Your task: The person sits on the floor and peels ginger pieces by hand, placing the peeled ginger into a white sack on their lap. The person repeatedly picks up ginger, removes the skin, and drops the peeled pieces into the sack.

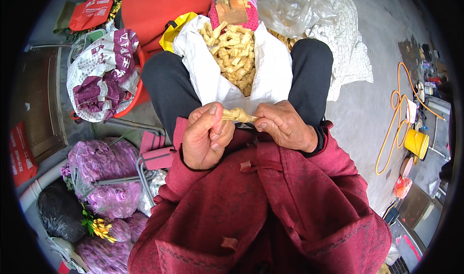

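Observation:
Between my two hands stretches a knotted strip of pale yellow dried material [238, 115], its knot near the middle. My left hand [206, 138] pinches one end between thumb and fingers. The other end is gripped in my right hand [286, 125], with the thumb pressed against the curled fingers. Just beyond them, between my knees, lies an open white woven sack [273, 71]. Many similar yellow knots [233, 53] fill it. What the strip is made of, I cannot tell for sure.
A wooden block [232, 8] with an upright blade stands beyond the sack. At left are a red tub [139, 82] holding a purple-and-white sack and bags of purple flowers [105, 172]. An orange hose [386, 143] and a yellow bucket [417, 143] lie at right.

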